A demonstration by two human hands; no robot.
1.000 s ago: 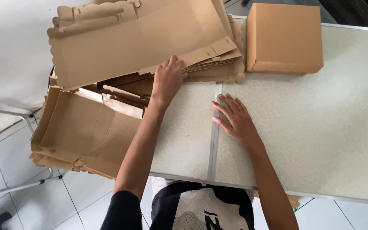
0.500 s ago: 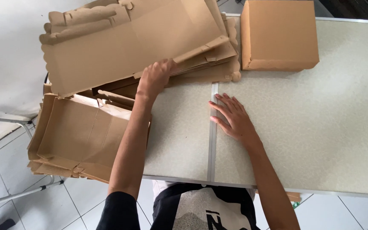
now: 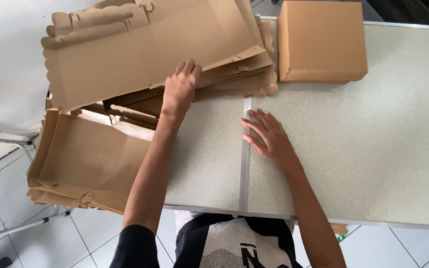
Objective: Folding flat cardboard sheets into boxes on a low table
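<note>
My left hand [image 3: 178, 88] rests on the near edge of the top flat cardboard sheet [image 3: 135, 47], fingers curled over it where it overhangs a stack of flattened boxes at the table's far left. My right hand [image 3: 269, 139] lies flat on the speckled table [image 3: 373, 159], fingers apart, just right of the metal centre seam [image 3: 245, 168], holding nothing. A folded-up brown cardboard box [image 3: 321, 42] stands at the far side, to the right of the stack.
A second pile of flattened cardboard [image 3: 85, 164] sits lower, off the table's left edge, over a metal frame. White tiled floor [image 3: 6, 228] lies below it. A white surface [image 3: 6, 74] is at the far left.
My left hand has slid left along the stack's edge and now grips the top sheet. My right hand has stayed flat on the table. The camera has shifted a little.
</note>
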